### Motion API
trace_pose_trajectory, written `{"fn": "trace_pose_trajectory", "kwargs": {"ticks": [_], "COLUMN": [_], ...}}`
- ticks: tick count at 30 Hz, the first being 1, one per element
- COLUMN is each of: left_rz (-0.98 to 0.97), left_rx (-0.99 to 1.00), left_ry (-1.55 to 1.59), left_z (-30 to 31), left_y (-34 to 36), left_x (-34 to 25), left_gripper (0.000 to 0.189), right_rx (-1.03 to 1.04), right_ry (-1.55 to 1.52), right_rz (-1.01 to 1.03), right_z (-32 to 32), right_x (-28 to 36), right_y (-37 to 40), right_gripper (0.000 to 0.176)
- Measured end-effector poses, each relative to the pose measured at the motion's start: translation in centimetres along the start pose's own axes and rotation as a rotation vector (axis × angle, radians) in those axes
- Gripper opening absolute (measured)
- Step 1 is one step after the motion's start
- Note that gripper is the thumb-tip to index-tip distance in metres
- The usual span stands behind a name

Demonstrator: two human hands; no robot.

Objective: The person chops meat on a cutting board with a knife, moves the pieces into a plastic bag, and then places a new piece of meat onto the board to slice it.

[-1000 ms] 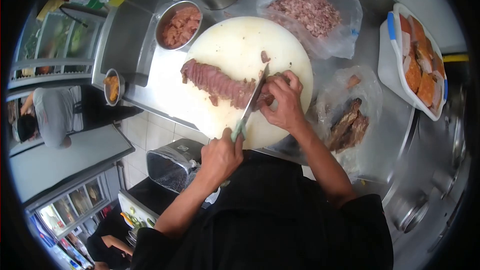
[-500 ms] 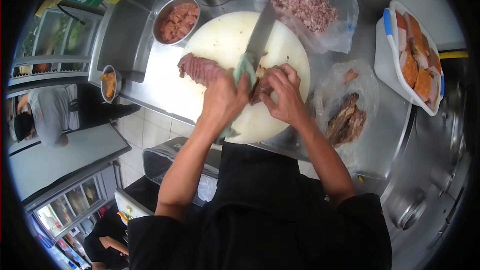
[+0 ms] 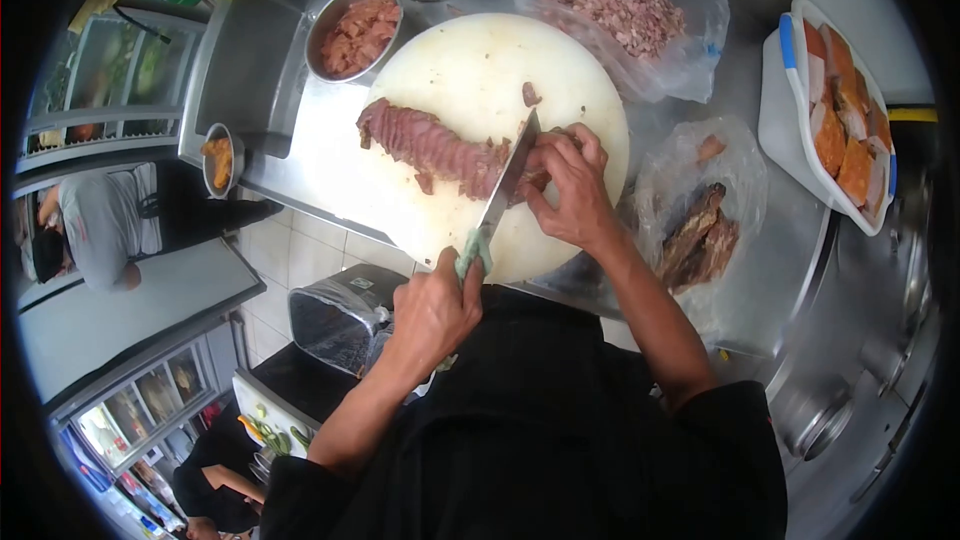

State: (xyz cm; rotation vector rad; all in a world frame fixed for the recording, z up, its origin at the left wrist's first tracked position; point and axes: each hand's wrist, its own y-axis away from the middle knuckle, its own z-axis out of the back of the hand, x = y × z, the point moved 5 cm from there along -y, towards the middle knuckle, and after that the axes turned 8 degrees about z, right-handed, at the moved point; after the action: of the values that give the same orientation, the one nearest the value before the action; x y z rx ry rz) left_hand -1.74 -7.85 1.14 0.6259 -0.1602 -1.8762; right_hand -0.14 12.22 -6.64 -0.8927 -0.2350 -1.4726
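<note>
My left hand (image 3: pixel 437 308) grips the cloth-wrapped handle of a large knife (image 3: pixel 508 172), its blade slanting up to the right across the meat. Fingers bent, my right hand (image 3: pixel 572 185) holds the uncut end of the meat just right of the blade. A row of sliced dark meat (image 3: pixel 430 145) fans leftward over the round white cutting board (image 3: pixel 470 60). Small scraps lie above and below the row. To the right, larger dark meat pieces (image 3: pixel 700 240) rest on a clear plastic bag.
Metal bowls of raw meat (image 3: pixel 360 35) and a bag of chopped meat (image 3: pixel 620 15) stand behind the board. A white tub (image 3: pixel 790 130) of browned meat is at right, a sink (image 3: pixel 240 80) at left. Two other people (image 3: pixel 95 225) are at the left.
The knife has drawn back toward my body, with my left hand lower and left. More of the sliced row shows. My right hand remains at the meat's end.
</note>
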Motion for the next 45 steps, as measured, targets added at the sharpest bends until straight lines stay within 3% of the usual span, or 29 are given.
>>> {"fn": "trace_pose_trajectory", "kwargs": {"ticks": [2, 4, 8, 10, 14, 18, 21, 26, 29, 31, 40, 45], "left_rz": [0.008, -0.1, -0.184, -0.033, 0.008, -0.142, -0.093, -0.035, -0.052, 0.014, -0.015, -0.063], "left_rx": [0.023, -0.078, -0.171, -0.024, 0.042, -0.161, -0.124, -0.027, -0.081, -0.017, -0.036, -0.036], "left_ry": [0.026, 0.128, 0.127, -0.003, 0.015, 0.187, 0.222, 0.293, 0.325, 0.197, 0.087, 0.069], "left_z": [-0.8, -1.1, -1.3, -1.8, -2.6, -2.0, -1.3, 1.0, 1.9, 1.3, 0.1, -1.3], "left_y": [-2.3, -5.7, -6.4, -3.8, -2.7, -10.7, -13.8, -11.1, -7.6, -6.0, -0.9, -3.1], "left_x": [-0.7, -2.5, -3.1, -1.5, -0.2, -5.0, -6.0, -4.2, -3.3, -2.5, -0.7, -1.1], "left_gripper": [0.025, 0.025, 0.026, 0.027, 0.028, 0.032, 0.037, 0.04, 0.034, 0.028, 0.027, 0.027], "right_rx": [0.005, -0.004, -0.019, -0.006, 0.001, -0.011, 0.021, 0.06, 0.026, 0.018, 0.002, -0.004], "right_ry": [0.005, 0.025, 0.037, 0.0, -0.01, 0.039, 0.014, -0.018, -0.004, 0.015, 0.014, 0.041], "right_rz": [-0.002, 0.017, 0.009, -0.02, -0.03, 0.02, 0.026, 0.0, 0.031, 0.021, 0.005, 0.002], "right_z": [0.0, -0.2, -0.4, -0.2, -0.4, -0.5, -0.1, -0.1, 0.1, 0.1, -0.1, -0.2], "right_x": [0.1, 0.1, -0.1, 0.0, 0.0, -0.1, 0.1, -0.4, -0.1, -0.2, -0.1, 0.1], "right_y": [0.2, 0.0, -0.1, 0.0, 0.2, 0.1, 0.1, 0.4, 0.4, 0.3, 0.3, 0.3], "right_gripper": [0.033, 0.031, 0.031, 0.031, 0.031, 0.036, 0.037, 0.034, 0.033, 0.033, 0.032, 0.031]}}
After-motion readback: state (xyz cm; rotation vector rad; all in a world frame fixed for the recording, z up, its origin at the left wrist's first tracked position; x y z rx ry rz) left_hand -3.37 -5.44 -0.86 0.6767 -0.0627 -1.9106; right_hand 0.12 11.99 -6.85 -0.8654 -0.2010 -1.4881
